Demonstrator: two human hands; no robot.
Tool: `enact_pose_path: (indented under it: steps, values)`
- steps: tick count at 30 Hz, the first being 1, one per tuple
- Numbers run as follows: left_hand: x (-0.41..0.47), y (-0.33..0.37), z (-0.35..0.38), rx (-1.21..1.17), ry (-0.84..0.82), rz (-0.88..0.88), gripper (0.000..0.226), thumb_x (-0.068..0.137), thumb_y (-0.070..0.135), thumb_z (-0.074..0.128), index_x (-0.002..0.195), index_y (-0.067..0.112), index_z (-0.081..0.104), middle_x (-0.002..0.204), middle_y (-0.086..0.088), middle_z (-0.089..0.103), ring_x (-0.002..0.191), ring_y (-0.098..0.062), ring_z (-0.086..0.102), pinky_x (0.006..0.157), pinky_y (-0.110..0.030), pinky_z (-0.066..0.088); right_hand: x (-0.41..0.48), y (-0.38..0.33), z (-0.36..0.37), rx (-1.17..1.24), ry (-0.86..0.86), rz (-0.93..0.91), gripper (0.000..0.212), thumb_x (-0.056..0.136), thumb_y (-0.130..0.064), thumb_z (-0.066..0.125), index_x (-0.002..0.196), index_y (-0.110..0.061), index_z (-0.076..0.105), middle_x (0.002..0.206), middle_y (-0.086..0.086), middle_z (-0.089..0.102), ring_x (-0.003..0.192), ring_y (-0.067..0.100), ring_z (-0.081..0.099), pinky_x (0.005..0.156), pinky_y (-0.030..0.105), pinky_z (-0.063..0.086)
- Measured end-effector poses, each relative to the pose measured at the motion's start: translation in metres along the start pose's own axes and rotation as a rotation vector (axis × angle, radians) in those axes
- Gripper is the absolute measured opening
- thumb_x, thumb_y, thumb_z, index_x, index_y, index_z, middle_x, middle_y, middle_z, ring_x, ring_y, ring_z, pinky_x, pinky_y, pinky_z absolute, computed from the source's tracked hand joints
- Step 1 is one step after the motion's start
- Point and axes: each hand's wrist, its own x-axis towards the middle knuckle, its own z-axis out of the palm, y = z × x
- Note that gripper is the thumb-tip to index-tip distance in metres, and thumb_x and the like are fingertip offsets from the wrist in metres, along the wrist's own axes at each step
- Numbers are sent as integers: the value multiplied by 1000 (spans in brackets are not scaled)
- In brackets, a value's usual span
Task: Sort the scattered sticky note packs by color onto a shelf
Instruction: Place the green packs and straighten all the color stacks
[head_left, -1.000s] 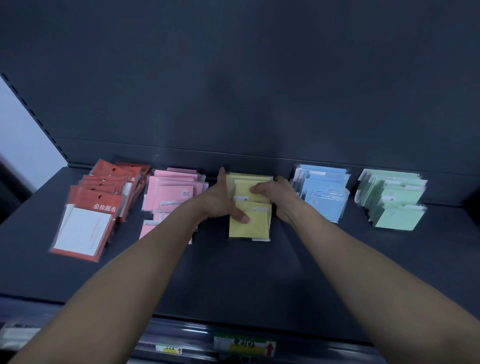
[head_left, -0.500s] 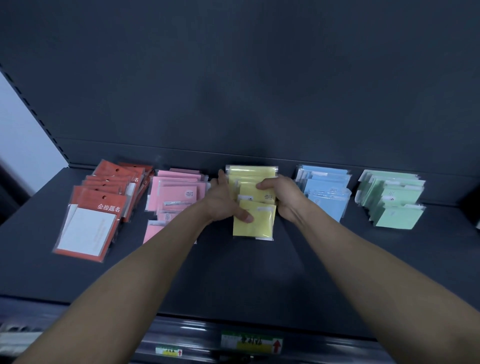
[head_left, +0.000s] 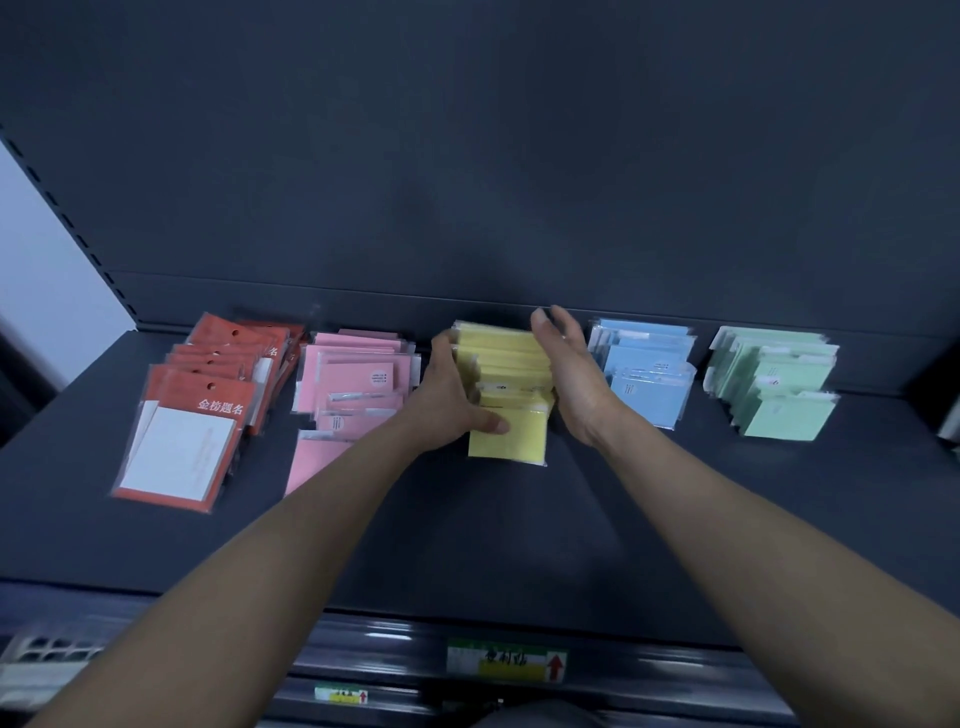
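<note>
I'm squaring the yellow packs (head_left: 511, 358) at 12 o'clock on the shelf (head_left: 519, 535), left hand (head_left: 454, 397) flat against their 9 o'clock side, thumb on the front pack, right hand (head_left: 574, 374) straight-fingered at 3 o'clock; next, I reckon, a gentle inward nudge.

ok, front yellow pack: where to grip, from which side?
Pinch the near edge of the front yellow pack, coming from the open front of the shelf. That edge lies bare; the stack sits behind, the left hand and right hand flank its sides.

Bare shelf (head_left: 509, 530) front, packs (head_left: 647, 382) along back
</note>
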Motion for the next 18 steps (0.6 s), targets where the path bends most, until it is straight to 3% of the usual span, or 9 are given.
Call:
enact_pose_path:
  steps: [5,7,10,13,16,18]
  values:
    - [-10,-9,0,38,-88,-17,133,63,8,85,144,25,-20,140,6,29,125,-12,35,92,-21,34,-11,6,0,-86,-75,-1,72,91,-50,55,150,-37,15,153,-4,26,140,18,25,100,28,24]
    - [-11,-11,0,34,-80,-4,131,64,5,83,144,25,-20,139,6,33,124,-12,39,89,-18,39,-15,7,0,-105,-126,23,83,86,-42,65,149,-40,11,153,-4,24,139,19,25,104,28,23]
    - [-7,-12,2,-27,-53,31,114,67,-7,77,143,17,-5,119,11,46,109,-9,51,72,-12,50,-17,9,-5,-132,-189,35,105,72,-33,80,148,-42,8,146,-4,37,131,20,40,113,35,29]
    - [-1,-12,1,8,4,7,107,68,4,79,142,14,2,124,3,47,115,-15,49,83,-24,49,-19,3,-10,-172,-262,58,107,79,-16,77,152,-34,0,134,-14,30,125,8,32,108,23,22]
    - [3,-10,-2,58,-1,-28,110,68,15,81,143,17,1,135,-2,42,123,-20,45,98,-37,46,-17,3,-15,-239,-273,74,109,76,-7,78,151,-34,4,128,-12,46,127,17,44,113,33,30]
    - [2,-6,-1,69,5,-58,108,69,15,80,143,14,1,138,-3,39,126,-21,43,101,-35,42,-14,7,-14,-300,-216,37,97,78,-5,76,149,-31,15,114,-14,55,120,18,52,109,35,39]
